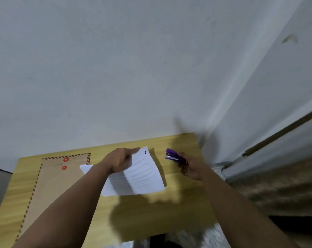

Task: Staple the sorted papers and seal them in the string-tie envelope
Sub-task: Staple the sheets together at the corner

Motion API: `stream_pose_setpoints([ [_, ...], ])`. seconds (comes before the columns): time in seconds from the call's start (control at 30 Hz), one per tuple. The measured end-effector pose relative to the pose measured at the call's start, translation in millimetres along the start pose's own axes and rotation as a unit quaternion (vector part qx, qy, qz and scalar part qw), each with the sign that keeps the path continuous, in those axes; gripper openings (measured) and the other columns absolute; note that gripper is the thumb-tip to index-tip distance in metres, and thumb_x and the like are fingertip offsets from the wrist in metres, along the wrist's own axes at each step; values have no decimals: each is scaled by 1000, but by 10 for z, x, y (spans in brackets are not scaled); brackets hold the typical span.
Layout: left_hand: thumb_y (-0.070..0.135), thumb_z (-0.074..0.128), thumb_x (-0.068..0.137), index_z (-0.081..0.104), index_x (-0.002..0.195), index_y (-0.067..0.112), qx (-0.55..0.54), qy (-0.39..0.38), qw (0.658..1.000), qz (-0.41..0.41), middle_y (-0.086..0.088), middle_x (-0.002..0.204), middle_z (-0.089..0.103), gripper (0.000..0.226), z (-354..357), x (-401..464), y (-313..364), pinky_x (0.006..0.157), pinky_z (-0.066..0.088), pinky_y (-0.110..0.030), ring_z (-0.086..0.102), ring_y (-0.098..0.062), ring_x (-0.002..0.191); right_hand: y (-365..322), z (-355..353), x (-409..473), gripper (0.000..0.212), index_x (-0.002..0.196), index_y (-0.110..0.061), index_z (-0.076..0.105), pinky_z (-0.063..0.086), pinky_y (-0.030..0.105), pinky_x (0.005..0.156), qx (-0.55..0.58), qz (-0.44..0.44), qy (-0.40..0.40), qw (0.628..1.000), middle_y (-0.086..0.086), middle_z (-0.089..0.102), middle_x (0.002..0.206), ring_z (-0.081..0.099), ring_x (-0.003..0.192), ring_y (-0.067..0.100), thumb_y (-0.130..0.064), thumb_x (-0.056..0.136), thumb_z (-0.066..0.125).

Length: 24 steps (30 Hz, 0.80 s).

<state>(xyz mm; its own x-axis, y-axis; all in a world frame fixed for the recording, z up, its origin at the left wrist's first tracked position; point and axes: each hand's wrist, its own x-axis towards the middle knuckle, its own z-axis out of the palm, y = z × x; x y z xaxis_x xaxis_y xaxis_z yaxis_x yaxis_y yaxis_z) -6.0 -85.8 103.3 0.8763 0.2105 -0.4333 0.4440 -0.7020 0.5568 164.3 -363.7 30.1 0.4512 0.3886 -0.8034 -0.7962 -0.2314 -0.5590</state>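
Both forearms reach in from the bottom edge toward the yellow table. Left hand has its fingers curled round the top left corner of the papers, holding the stack lifted and tilted off the wood; the top sheet is marked "1" near its upper right corner. Right hand grips the purple stapler with fingers wrapped round its back end, mouth aimed left at the papers but well short of them (a bare strip of table shows between). String-tie envelope lies flat on the left of the table, its two red discs near the top, untouched.

Stapling looks about to begin, and the risk is in the stack: held by one corner and sagging, the sheets could fan or slip out of line, so a staple would catch only some, or go in crooked. Motion blur on the lower sheets hides whether the edges are square. A second white sheet corner pokes out behind the left wrist; whether it belongs to the stack I cannot tell.
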Motion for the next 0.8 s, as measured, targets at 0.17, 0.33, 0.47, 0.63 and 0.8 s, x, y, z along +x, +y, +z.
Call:
stream_pose_setpoints([
  [0.17,7,43,99,53,153,34,9,28,1000,-4,11,70,61,61,-180,15,-27,78,47,-24,53,-10,69,-232,82,-21,51,120,-6,68,52,27,62,43,7,-116,992,5,74,94,69,72,12,-40,82,75],
  [0.33,4,40,99,52,154,32,35,31,999,-20,5,137,70,63,-334,-10,-28,107,43,-25,62,-19,130,-433,180,-47,48,126,-2,59,59,40,80,40,45,-270,961,15,67,103,71,89,26,-18,85,79],
  [0.47,2,40,98,52,154,30,49,39,998,-11,7,152,60,65,-419,-32,-4,116,40,-28,53,-17,143,-658,357,-130,44,121,-2,58,47,31,63,-11,34,-277,960,12,63,98,60,74,19,-22,83,67],
  [0.63,6,41,102,53,154,32,41,45,998,12,17,138,68,59,-468,-67,111,106,41,-18,60,-5,131,-864,590,-280,58,112,-13,65,32,25,53,-123,-64,-190,972,4,63,87,47,57,12,-62,82,74],
  [0.8,6,40,100,55,152,34,12,46,998,45,37,58,60,61,-512,-112,253,75,39,-7,56,21,65,-898,675,-360,76,111,-8,73,27,23,47,-217,-196,-112,950,3,63,82,38,53,10,-76,77,70],
])
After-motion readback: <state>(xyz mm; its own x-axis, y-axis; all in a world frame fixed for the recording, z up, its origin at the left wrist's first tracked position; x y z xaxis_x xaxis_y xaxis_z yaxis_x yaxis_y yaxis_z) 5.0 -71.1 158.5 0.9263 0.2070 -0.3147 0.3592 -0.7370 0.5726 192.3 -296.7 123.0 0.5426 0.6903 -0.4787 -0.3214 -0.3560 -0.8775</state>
